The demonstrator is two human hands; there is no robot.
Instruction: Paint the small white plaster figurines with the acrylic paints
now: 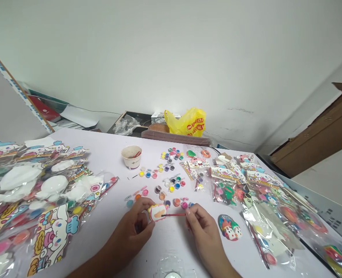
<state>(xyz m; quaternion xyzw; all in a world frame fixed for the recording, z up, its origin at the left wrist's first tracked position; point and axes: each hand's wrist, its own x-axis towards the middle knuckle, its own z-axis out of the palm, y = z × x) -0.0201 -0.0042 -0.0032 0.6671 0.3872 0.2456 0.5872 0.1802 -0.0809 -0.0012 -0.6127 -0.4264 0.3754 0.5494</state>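
My left hand pinches a small plaster figure, white and peach with a yellow and pink edge, between thumb and fingers. From the right, my right hand grips a thin red paintbrush, its dark tip against or just over the figure's face. Small paint pots stand beyond my hands, among them an orange one and a yellow one. A paper cup with reddish things inside is farther back. Right of my right hand lies a painted round piece.
Bagged white plaster pieces and cartoon cards cover the left side of the white table. More bagged kits lie at the right. A yellow plastic bag sits behind the table by the wall.
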